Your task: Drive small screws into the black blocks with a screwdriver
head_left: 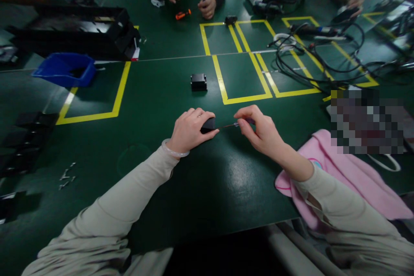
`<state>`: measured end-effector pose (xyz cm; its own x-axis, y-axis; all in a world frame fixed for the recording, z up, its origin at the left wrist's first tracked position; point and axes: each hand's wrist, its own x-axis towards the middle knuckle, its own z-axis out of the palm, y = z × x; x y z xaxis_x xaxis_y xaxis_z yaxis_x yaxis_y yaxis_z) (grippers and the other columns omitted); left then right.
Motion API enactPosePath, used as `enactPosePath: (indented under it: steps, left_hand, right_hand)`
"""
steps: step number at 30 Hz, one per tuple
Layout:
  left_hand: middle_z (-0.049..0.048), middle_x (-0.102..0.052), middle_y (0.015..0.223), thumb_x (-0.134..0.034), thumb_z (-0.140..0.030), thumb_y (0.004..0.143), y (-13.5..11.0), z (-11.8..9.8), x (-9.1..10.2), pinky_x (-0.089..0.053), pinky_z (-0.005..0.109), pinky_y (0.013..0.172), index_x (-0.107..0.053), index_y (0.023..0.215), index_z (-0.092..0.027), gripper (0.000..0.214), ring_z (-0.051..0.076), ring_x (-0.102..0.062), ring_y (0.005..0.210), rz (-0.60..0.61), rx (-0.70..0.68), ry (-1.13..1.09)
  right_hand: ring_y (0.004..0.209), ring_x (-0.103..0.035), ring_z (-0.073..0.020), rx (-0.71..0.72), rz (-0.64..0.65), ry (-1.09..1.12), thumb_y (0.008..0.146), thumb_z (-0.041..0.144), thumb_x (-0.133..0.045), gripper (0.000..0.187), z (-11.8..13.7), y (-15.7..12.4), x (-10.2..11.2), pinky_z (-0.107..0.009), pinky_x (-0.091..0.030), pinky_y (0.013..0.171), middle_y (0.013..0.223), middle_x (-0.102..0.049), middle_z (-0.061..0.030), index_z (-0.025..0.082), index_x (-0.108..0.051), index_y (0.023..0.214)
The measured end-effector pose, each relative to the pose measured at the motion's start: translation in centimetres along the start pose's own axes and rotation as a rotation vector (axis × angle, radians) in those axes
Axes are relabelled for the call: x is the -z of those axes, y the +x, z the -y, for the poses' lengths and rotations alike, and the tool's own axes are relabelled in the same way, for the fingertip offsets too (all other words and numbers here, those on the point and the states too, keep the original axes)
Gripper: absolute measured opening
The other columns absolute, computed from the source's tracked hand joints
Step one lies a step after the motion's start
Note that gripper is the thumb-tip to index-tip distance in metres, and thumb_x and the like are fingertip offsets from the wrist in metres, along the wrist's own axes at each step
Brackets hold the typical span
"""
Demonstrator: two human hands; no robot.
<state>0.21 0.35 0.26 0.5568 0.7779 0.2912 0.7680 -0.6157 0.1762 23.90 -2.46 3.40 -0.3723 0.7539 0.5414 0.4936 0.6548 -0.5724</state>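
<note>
My left hand (193,128) is closed around a small black box-shaped part (208,125) on the green table, its fingers over the top and its thumb along the near side. My right hand (258,129) pinches the handle of a screwdriver (229,126). The thin shaft points left, and its tip meets or nearly meets the right end of the black part. Most of the handle is hidden in my fingers. Beyond my left hand, a similar black block (198,82) sits by itself on the table.
Small metal pieces (65,175) and black parts (26,138) lie on the left. A blue bin (66,70) stands before stacked black trays (80,30). Cables (310,69) sprawl at right, above a pink cloth (336,164). Across the table, co-workers' hands (207,6) rest near an orange tool (183,14).
</note>
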Motion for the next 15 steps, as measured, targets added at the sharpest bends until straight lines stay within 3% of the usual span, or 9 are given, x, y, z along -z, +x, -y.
enactPosePath:
  steps: [7,12,15]
  left_hand:
    - [0.0069,-0.066,0.104,-0.055,-0.056,0.093,0.02,-0.07,0.04,-0.045,0.037,0.083,-0.065,0.117,-0.021,0.043,0.024,-0.058,0.093,0.003,0.009,0.002]
    - [0.0076,-0.066,0.104,-0.056,-0.055,0.092,0.03,-0.07,0.04,-0.045,0.037,0.083,-0.064,0.117,-0.021,0.043,0.024,-0.058,0.094,0.001,0.011,-0.015]
    - [0.0076,-0.066,0.105,-0.056,-0.055,0.093,0.04,-0.06,0.05,-0.045,0.037,0.083,-0.064,0.117,-0.021,0.042,0.024,-0.058,0.094,0.006,0.011,-0.016]
  right_hand:
    - [0.060,-0.060,-0.0096,0.016,-0.001,-0.022,0.099,0.025,-0.051,0.008,-0.04,-0.02,0.01,-0.021,-0.045,0.058,0.075,-0.063,0.0020,0.021,-0.055,0.094]
    - [0.064,-0.062,-0.0115,-0.004,0.000,-0.037,0.098,0.022,-0.048,0.009,0.01,-0.03,-0.03,-0.023,-0.048,0.062,0.082,-0.066,-0.0007,0.021,-0.056,0.103]
    - [0.062,-0.061,-0.0114,-0.003,0.015,-0.034,0.099,0.027,-0.050,0.008,-0.10,-0.05,0.01,-0.023,-0.046,0.060,0.076,-0.065,0.0006,0.022,-0.057,0.098]
